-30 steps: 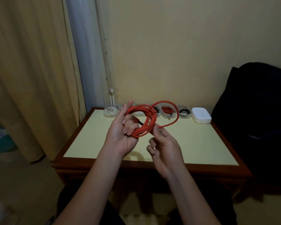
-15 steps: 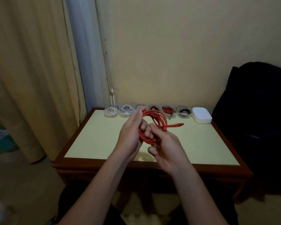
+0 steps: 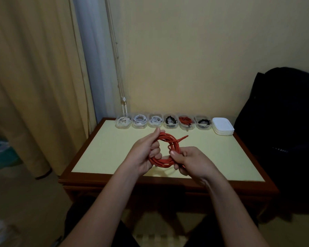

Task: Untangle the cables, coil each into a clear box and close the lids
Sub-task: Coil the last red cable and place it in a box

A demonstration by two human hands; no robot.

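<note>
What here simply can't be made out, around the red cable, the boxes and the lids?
All in the head view:
red cable: its other end, somewhere behind the right hand or the left hand, which cover parts of the coil.
clear boxes: plug types, too small and dim.
white lids: exact count, edges blur together.
dark bag: its shape, cut off by the right edge.

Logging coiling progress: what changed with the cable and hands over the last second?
The wide loose loop of the cable was wound in; only a short end now pokes out up-right. The right hand shifted from pinching a strand to gripping the coil's right side; the left hand curled round its left side. The boxes, lids and table stayed put.
</note>
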